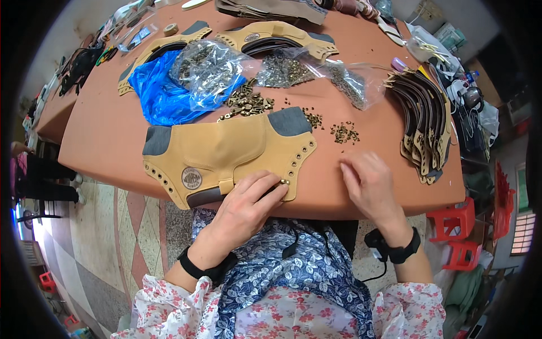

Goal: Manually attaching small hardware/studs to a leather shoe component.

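Note:
A tan shoe upper point(220, 144) with grey patches, a round dark emblem and rows of brass eyelets lies spread near the table's front edge. My left hand point(248, 195) grips its near edge, fingers curled over the top. Small brass hooks point(284, 182) show right beside those fingertips. To the right, apart from the upper, my right hand point(370, 178) hovers over the table with thumb and fingers pinched together; whatever is between them is too small to see. Loose brass rivets point(345, 133) lie just beyond it, and a pile of brass hooks point(247, 103) sits behind the upper.
Behind lie a blue plastic bag point(161, 93) and clear bags of metal fittings point(285, 69). More tan uppers point(271, 35) rest farther back. A stack of dark-edged uppers point(420, 116) stands at the right. Red stools point(456, 220) are on the floor beyond the table's right corner.

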Demonstrator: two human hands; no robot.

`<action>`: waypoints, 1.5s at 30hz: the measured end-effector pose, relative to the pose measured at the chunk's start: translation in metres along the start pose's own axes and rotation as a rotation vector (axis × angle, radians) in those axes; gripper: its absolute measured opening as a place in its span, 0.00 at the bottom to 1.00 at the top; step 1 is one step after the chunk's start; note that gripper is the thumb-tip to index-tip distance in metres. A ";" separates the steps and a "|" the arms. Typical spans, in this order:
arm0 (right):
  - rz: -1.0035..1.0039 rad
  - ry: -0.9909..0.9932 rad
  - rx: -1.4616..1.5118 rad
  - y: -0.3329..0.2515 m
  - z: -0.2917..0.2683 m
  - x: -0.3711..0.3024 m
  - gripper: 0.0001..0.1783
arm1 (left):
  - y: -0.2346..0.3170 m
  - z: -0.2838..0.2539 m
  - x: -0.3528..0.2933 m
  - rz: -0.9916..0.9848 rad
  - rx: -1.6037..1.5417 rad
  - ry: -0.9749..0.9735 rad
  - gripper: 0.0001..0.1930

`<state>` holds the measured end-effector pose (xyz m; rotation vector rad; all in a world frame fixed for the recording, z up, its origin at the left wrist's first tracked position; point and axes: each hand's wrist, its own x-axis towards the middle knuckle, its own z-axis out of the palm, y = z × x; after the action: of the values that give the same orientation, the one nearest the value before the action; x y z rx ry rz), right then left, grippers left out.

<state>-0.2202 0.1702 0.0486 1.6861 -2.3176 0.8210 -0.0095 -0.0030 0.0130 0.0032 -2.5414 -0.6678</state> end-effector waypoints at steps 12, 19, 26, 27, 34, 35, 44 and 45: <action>0.144 -0.237 0.039 0.026 -0.002 0.067 0.08 | 0.002 0.006 -0.003 -0.061 -0.067 0.076 0.16; 0.103 -0.241 0.061 0.019 0.003 0.051 0.07 | -0.002 0.006 -0.005 -0.023 -0.021 0.073 0.16; -0.038 -0.249 0.000 0.007 -0.005 0.049 0.06 | -0.005 0.008 -0.007 0.088 0.049 0.095 0.20; -0.022 -0.289 0.007 0.005 -0.008 0.051 0.07 | -0.006 0.008 -0.007 0.101 0.058 0.086 0.21; 0.026 -0.436 0.074 -0.002 -0.019 0.096 0.09 | -0.007 0.006 -0.008 0.122 0.045 0.069 0.22; 0.039 -0.451 0.086 -0.004 -0.017 0.106 0.10 | -0.007 0.005 -0.008 0.122 0.043 0.071 0.22; -0.016 -0.510 0.021 -0.007 0.041 0.167 0.10 | -0.007 0.005 -0.007 0.121 0.024 0.064 0.20; -0.008 -0.523 0.003 -0.005 0.047 0.171 0.11 | -0.007 0.005 -0.007 0.124 0.019 0.069 0.20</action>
<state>-0.2667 0.0031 0.0850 2.1117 -2.6176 0.4100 -0.0067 -0.0062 0.0022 -0.1219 -2.4591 -0.5845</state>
